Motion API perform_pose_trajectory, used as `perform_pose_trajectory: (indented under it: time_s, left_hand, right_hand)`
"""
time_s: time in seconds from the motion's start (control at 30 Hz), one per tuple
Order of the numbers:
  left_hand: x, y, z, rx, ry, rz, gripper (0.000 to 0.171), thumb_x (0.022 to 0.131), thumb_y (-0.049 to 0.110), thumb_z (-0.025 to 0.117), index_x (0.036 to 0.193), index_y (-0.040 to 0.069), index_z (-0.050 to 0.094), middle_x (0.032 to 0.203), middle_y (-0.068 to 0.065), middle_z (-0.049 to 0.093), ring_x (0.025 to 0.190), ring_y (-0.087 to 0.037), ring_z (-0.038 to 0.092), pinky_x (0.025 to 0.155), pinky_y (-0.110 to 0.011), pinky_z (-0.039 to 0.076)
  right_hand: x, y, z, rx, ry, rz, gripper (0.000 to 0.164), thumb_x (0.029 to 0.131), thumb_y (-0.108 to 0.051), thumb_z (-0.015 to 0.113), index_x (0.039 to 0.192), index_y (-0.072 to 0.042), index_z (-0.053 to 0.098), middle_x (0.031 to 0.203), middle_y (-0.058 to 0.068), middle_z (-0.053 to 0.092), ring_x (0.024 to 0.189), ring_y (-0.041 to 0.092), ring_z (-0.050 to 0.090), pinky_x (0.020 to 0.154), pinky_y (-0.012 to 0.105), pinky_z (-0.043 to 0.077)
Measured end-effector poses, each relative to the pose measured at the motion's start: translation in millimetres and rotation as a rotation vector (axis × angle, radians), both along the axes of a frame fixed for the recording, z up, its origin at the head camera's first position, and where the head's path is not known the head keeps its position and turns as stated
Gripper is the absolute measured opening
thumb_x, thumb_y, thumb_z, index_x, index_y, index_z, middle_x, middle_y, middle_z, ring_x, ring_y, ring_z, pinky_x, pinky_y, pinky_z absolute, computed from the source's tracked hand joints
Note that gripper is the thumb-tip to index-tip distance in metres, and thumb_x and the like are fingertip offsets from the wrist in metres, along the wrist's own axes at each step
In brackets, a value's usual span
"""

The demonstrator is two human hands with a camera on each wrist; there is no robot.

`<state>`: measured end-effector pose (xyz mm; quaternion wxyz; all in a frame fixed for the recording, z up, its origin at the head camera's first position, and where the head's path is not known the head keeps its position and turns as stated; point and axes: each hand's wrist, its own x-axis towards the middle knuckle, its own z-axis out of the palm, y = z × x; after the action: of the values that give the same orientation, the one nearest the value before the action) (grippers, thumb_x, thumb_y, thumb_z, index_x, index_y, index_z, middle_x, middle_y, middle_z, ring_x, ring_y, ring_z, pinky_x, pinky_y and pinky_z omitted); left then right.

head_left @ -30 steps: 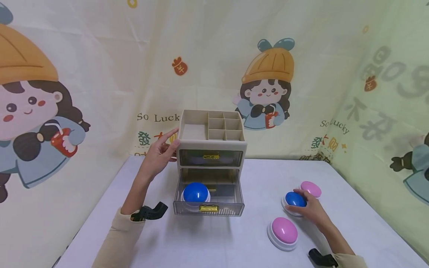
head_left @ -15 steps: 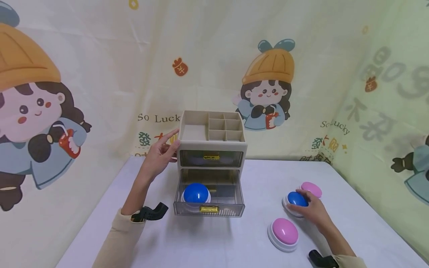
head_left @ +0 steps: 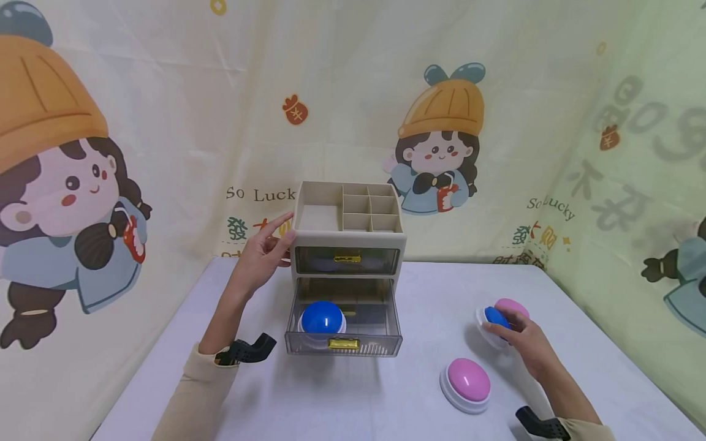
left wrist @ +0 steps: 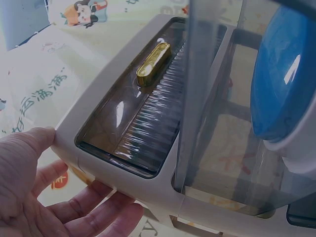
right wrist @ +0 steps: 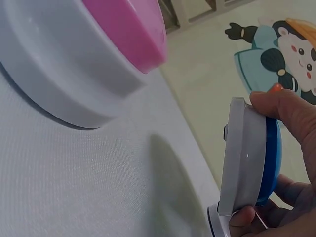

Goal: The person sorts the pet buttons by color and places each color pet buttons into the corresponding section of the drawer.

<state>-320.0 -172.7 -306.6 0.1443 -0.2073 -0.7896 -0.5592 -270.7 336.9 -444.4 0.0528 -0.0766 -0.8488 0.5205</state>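
My right hand (head_left: 532, 343) grips a blue push button with a white base (right wrist: 247, 158), tilted on its side and lifted off the tabletop. Behind it sits a pink push button (head_left: 513, 306), partly covered by the hand. Another pink push button (head_left: 469, 380) stands nearer the front. With thumb and fingers spread, my left hand (head_left: 263, 254) touches the left side of a cream drawer organizer (head_left: 349, 239). Its lower clear drawer (head_left: 375, 331) is pulled out and holds a second blue push button (head_left: 322, 317). The upper drawer (left wrist: 133, 103), with a gold handle, is closed.
A divided tray (head_left: 358, 205) forms the organizer's top. The white tabletop (head_left: 413, 404) lies under everything. A patterned cloth (head_left: 342, 73) hangs behind it and along the right side.
My right hand has raised the blue push button from the table and tipped it, shifting slightly right. The left hand has kept its place on the organizer.
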Motion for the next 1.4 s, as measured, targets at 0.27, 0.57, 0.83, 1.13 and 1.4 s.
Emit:
perform_pose_trajectory:
  time_s: [0.27,0.57,0.83,1.13,1.4]
  left_hand:
    - [0.7,0,-0.5,0.0,0.003,-0.001,0.053,0.098,0.032,0.053,0.148,0.02,0.038,0.117,-0.022,0.062,0.095,-0.034,0.067,0.08,-0.049,0.055]
    - [1.1,1,0.0,-0.002,0.008,-0.002,0.053,0.098,0.032,0.053,0.148,0.02,0.037,0.12,-0.022,0.06,0.096,-0.034,0.067,0.08,-0.049,0.055]
    - [1.6,2,-0.8,-0.003,0.007,0.0,0.053,0.098,0.033,0.053,0.148,0.02,0.037,0.121,-0.022,0.059,0.095,-0.034,0.067,0.08,-0.048,0.055]
    - [-3.0,1,-1.1,0.001,0.005,-0.007,0.053,0.098,0.033,0.053,0.147,0.023,0.038,0.119,-0.021,0.06,0.095,-0.033,0.067,0.08,-0.048,0.055]
    - [-7.5,-1,-1.6,0.006,-0.002,-0.01,0.053,0.098,0.033,0.054,0.147,0.022,0.038,0.117,-0.021,0.061,0.095,-0.034,0.067,0.079,-0.048,0.055]
  right_hand:
    - [3.4,-4,6.3,-0.019,0.023,0.032,0.07,0.089,-0.031,0.068,0.144,-0.004,0.035,0.143,0.019,0.036,0.124,0.033,0.037,0.078,0.011,0.042]
    - [18.4,-21,32.3,-0.018,0.084,0.125,0.066,0.09,-0.028,0.066,0.145,-0.007,0.035,0.142,0.016,0.037,0.123,0.029,0.037,0.082,0.014,0.046]
    - [35.4,-42,51.3,-0.015,0.161,0.23,0.059,0.089,-0.018,0.067,0.142,-0.006,0.042,0.133,0.008,0.043,0.114,0.02,0.046,0.084,0.022,0.05]
    - [38.1,-57,58.0,-0.001,0.207,0.278,0.057,0.087,-0.014,0.069,0.138,-0.008,0.047,0.13,0.007,0.044,0.112,0.015,0.048,0.084,0.024,0.05]
    - [39.6,-75,66.6,0.021,0.157,0.305,0.063,0.084,-0.018,0.072,0.14,-0.013,0.045,0.138,0.011,0.043,0.122,0.033,0.041,0.087,0.025,0.049]
